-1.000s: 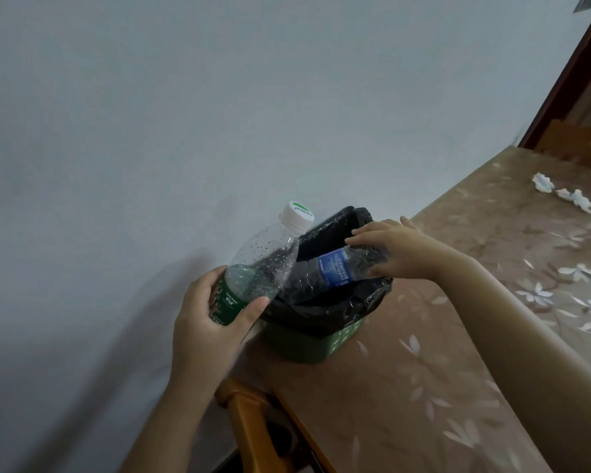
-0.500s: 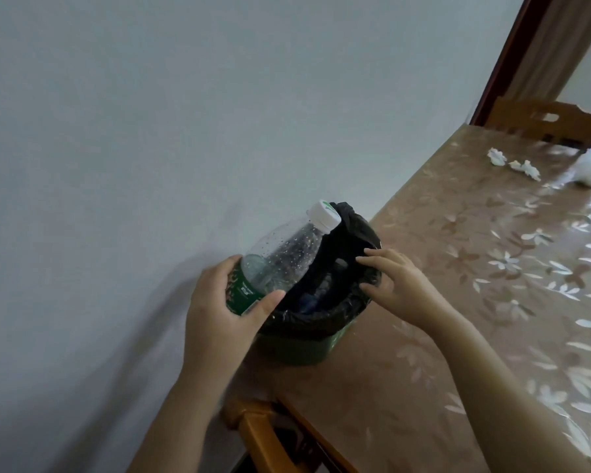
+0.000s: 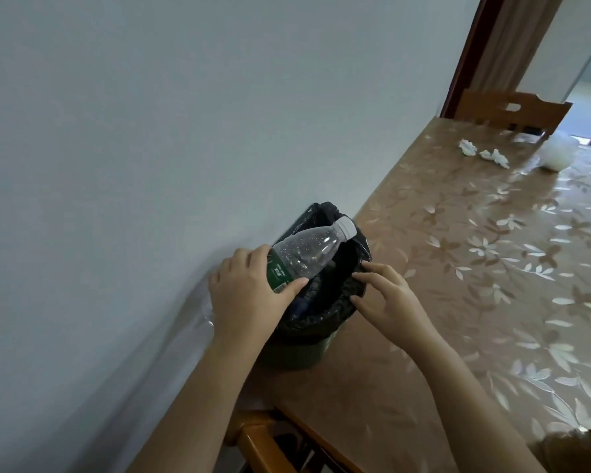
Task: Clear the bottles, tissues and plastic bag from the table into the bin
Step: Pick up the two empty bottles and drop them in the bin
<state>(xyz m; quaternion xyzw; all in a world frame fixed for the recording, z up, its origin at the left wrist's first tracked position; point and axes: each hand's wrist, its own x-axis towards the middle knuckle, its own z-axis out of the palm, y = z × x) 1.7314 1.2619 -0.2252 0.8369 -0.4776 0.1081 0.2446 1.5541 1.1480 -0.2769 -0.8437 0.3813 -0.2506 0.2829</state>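
Note:
My left hand (image 3: 244, 295) grips a clear bottle with a green label (image 3: 306, 252) by its base, tilted cap-first over the mouth of the bin. The green bin (image 3: 297, 356) has a black liner and stands on the table against the wall. A blue-labelled bottle (image 3: 302, 303) lies inside it, mostly hidden. My right hand (image 3: 388, 302) is empty, fingers spread, resting at the bin's right rim. Crumpled tissues (image 3: 485, 154) and a white plastic bag (image 3: 556, 152) lie at the table's far end.
The table (image 3: 475, 285) carries a brown floral cover and runs along a pale wall on the left. One wooden chair (image 3: 512, 110) stands at the far end, another chair back (image 3: 263, 445) sits just below the bin.
My right hand let the blue-labelled bottle drop into the bin and now rests open at the rim. My left hand has brought the green-labelled bottle over the bin mouth.

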